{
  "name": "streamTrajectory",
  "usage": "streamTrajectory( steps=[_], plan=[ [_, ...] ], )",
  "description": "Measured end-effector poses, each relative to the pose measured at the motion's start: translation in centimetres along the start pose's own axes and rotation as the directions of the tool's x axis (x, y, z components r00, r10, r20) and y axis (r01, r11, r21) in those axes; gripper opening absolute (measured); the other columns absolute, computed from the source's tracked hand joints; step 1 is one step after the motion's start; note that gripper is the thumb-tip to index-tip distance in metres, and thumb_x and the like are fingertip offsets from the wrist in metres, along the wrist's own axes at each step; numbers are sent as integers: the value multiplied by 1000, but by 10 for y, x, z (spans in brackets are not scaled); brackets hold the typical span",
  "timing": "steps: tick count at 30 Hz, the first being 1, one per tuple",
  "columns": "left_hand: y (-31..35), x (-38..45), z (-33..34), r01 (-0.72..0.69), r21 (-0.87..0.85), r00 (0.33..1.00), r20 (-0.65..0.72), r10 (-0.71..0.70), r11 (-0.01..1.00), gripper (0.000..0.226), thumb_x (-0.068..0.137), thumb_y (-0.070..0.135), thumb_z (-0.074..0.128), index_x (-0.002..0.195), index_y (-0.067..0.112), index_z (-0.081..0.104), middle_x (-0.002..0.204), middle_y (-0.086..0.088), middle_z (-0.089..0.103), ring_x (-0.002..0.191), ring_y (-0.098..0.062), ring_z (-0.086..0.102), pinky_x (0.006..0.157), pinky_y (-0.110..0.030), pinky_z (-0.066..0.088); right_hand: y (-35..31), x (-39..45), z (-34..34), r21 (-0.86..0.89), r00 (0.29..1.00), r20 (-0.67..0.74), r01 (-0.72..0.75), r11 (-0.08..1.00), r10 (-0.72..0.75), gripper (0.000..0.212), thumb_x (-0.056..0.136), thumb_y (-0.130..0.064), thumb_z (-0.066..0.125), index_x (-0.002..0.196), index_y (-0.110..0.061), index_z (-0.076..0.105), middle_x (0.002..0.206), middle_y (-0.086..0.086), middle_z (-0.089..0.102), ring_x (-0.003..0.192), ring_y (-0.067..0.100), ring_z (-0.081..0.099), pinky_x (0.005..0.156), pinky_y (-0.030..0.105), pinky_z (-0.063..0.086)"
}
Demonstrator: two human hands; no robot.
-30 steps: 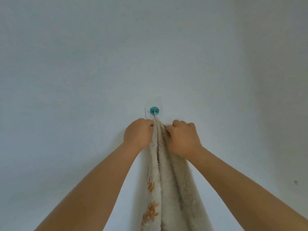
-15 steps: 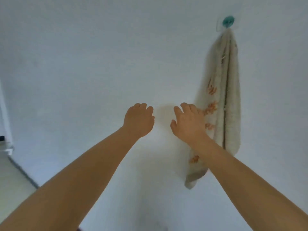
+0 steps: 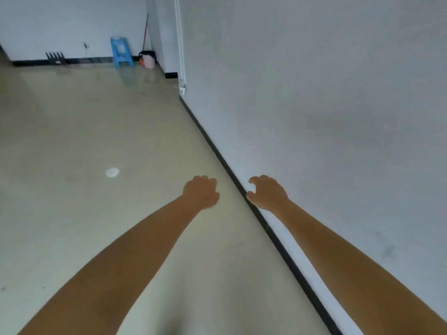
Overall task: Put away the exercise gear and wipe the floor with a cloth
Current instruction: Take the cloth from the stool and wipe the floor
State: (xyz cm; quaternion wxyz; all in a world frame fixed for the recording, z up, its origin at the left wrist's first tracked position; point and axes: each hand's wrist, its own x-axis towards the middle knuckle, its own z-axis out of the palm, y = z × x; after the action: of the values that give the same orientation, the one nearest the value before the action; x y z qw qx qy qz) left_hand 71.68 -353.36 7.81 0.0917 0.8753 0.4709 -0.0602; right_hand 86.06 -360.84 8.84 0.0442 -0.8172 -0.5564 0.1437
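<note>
My left hand (image 3: pixel 201 192) hangs over the beige floor (image 3: pixel 84 141), empty, fingers loosely curled. My right hand (image 3: pixel 267 192) is in front of the white wall (image 3: pixel 326 105), just right of the black skirting line (image 3: pixel 232 176), also empty with fingers bent and apart. The cloth and its hook are out of view. A small white patch (image 3: pixel 112 172) shows on the floor to the left of my hands.
At the far end stand a blue plastic stool (image 3: pixel 121 52), a pink bin with a dark liner (image 3: pixel 148 59) with a thin stick above it, and a dark rack-like object (image 3: pixel 55 58) against the back wall. A white pipe (image 3: pixel 180 44) runs down the wall corner.
Both hands let go of the beige towel hung on the teal hook. My view swung left and down, so the towel left the frame and the floor and far corner came in.
</note>
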Motion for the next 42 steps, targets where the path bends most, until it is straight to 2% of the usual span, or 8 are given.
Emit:
streamTrajectory(
  steps=[6, 11, 15, 21, 25, 32, 36, 42],
  plan=[
    [-177, 8, 50, 202, -78, 956, 232, -179, 976, 45, 99, 32, 36, 138, 11, 42, 140, -11, 44, 133, -27, 39, 106, -38, 38, -156, 76, 100, 61, 968, 234, 78, 995, -90, 48, 93, -25, 45, 139, -15, 40, 137, 9, 46, 127, 25, 43, 103, 35, 41],
    [-287, 33, 64, 348, -138, 903, 316, -292, 927, 44, 99, 31, 37, 138, 11, 42, 139, -11, 44, 132, -28, 39, 104, -38, 39, -258, 135, 149, 54, 924, 354, 137, 989, -147, 47, 93, -25, 44, 139, -15, 40, 137, 8, 45, 128, 25, 43, 103, 37, 41],
    [-358, 77, 66, 412, -155, 872, 353, -340, 898, 44, 99, 28, 38, 138, 10, 41, 139, -13, 43, 131, -29, 39, 104, -38, 39, -313, 206, 171, 21, 908, 387, 164, 986, -159, 44, 93, -24, 44, 136, -13, 44, 136, 9, 46, 127, 25, 44, 99, 36, 41],
    [-469, 195, 53, 485, -147, 826, 401, -397, 862, 43, 98, 26, 38, 139, 11, 41, 139, -12, 43, 131, -28, 39, 105, -38, 39, -393, 359, 190, 27, 882, 432, 198, 980, -190, 40, 93, -25, 44, 130, -9, 49, 133, 10, 49, 124, 26, 47, 97, 36, 42],
    [-538, 277, 26, 536, -118, 775, 462, -431, 836, 43, 98, 23, 38, 138, 10, 40, 139, -12, 43, 131, -28, 39, 105, -37, 39, -450, 464, 178, 28, 858, 475, 208, 978, -196, 40, 93, -26, 44, 129, -9, 50, 132, 10, 49, 122, 25, 49, 96, 36, 43],
    [-662, 416, -23, 561, -145, 772, 448, -452, 815, 41, 98, 22, 38, 136, 9, 41, 137, -11, 44, 130, -26, 40, 100, -35, 41, -560, 633, 162, 11, 848, 476, 260, 965, -234, 40, 93, -28, 44, 128, -9, 53, 132, 10, 52, 122, 26, 50, 97, 35, 44],
    [-757, 506, -44, 587, -150, 763, 430, -482, 795, 38, 96, 19, 39, 132, 7, 45, 133, -12, 48, 126, -27, 44, 97, -34, 43, -637, 742, 170, -59, 838, 481, 324, 944, -257, 40, 93, -26, 44, 127, -8, 54, 130, 11, 53, 122, 27, 48, 98, 36, 43],
    [-907, 638, -95, 572, -148, 764, 455, -458, 807, 39, 95, 16, 38, 132, 6, 45, 134, -12, 47, 127, -27, 43, 99, -35, 42, -754, 913, 159, -125, 852, 481, 299, 946, -206, 41, 93, -26, 42, 129, -11, 52, 131, 10, 53, 125, 26, 45, 99, 35, 42]
  ],
)
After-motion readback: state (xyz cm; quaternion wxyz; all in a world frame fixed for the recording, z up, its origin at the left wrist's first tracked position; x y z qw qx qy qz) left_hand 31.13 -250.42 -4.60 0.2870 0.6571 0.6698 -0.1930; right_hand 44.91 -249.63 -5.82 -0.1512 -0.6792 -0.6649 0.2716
